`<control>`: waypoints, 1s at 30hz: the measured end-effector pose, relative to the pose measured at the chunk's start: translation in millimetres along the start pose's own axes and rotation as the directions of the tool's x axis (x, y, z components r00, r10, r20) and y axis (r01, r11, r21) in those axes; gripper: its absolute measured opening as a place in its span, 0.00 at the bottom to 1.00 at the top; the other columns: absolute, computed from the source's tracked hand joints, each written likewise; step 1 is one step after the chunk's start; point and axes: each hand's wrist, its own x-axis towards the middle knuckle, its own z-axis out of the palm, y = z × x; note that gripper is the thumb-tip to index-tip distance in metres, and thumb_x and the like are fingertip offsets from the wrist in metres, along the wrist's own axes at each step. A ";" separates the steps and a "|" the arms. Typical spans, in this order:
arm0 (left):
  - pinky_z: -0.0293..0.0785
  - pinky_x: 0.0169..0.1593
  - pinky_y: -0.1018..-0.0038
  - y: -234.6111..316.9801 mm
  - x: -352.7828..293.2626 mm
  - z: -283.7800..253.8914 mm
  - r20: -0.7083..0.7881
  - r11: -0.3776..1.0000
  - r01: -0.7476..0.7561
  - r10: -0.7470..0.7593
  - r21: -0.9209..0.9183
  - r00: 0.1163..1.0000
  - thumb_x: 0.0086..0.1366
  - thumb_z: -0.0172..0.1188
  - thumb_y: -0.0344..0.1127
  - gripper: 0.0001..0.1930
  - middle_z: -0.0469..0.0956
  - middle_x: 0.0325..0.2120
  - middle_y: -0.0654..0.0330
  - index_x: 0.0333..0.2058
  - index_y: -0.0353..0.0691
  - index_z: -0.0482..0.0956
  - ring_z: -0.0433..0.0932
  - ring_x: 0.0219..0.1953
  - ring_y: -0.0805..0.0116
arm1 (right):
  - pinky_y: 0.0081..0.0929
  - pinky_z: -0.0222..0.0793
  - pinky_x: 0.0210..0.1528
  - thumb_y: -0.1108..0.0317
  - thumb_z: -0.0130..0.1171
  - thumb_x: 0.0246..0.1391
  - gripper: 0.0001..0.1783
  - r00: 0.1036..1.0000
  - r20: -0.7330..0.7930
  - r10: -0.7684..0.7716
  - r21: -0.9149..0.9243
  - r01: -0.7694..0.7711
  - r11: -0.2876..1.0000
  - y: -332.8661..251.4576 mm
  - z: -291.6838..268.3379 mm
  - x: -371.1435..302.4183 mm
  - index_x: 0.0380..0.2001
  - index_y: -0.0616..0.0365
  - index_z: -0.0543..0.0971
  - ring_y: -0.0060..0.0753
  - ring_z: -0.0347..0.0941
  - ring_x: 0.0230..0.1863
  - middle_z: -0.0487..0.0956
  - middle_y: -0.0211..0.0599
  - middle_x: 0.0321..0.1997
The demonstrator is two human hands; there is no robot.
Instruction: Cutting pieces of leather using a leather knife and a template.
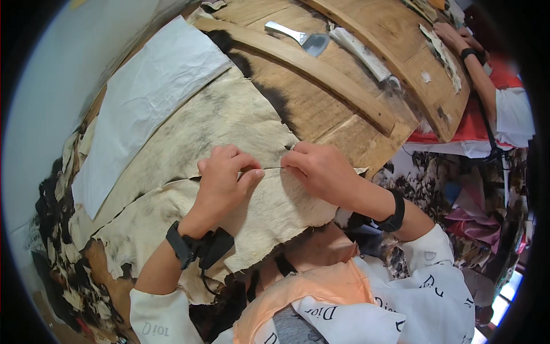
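Observation:
Two pale, hairy hide pieces lie edge to edge before me: the upper hide and the lower hide. Along the line where they meet, my left hand is closed, thumb and forefinger at the near piece's edge. A short way right, my right hand pinches at the same line, its fingertips together. A thin dark line runs between the two hands; whether it is thread or the gap between edges I cannot tell. What lies inside the right fingertips is hidden.
A white sheet covers the hide's upper left. On the wooden boards beyond lie a wooden batten, a metal scraper and a pale bar. Another person's hand works at the far right. Hide scraps lie lower right.

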 end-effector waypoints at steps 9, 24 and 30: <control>0.62 0.40 0.70 7.2 1.8 2.4 0.029 0.998 -0.006 0.007 -0.056 1.000 0.48 0.65 0.34 0.06 0.72 0.26 0.63 0.26 0.43 0.79 0.69 0.35 0.64 | 0.40 0.68 0.33 0.73 0.53 0.43 0.05 0.989 0.091 0.120 -0.042 -0.116 0.992 4.2 -15.9 -17.5 0.26 0.56 0.77 0.48 0.74 0.31 0.76 0.42 0.27; 0.52 0.44 0.69 8.9 3.5 18.8 -0.065 0.993 -0.040 0.033 -0.112 0.997 0.45 0.67 0.37 0.11 0.72 0.30 0.68 0.31 0.52 0.81 0.67 0.39 0.67 | 0.36 0.65 0.30 0.74 0.63 0.37 0.13 0.980 -0.172 -0.097 0.082 0.112 0.990 11.6 12.3 -4.2 0.30 0.57 0.73 0.43 0.68 0.30 0.67 0.38 0.26; 0.53 0.44 0.68 11.3 0.6 16.8 -0.068 0.994 -0.010 0.003 -0.109 0.998 0.45 0.68 0.36 0.11 0.72 0.30 0.70 0.31 0.52 0.82 0.67 0.38 0.68 | 0.37 0.64 0.35 0.72 0.65 0.37 0.15 0.970 -0.197 -0.140 0.103 0.162 0.981 13.0 18.4 -5.7 0.31 0.58 0.71 0.44 0.65 0.32 0.66 0.39 0.28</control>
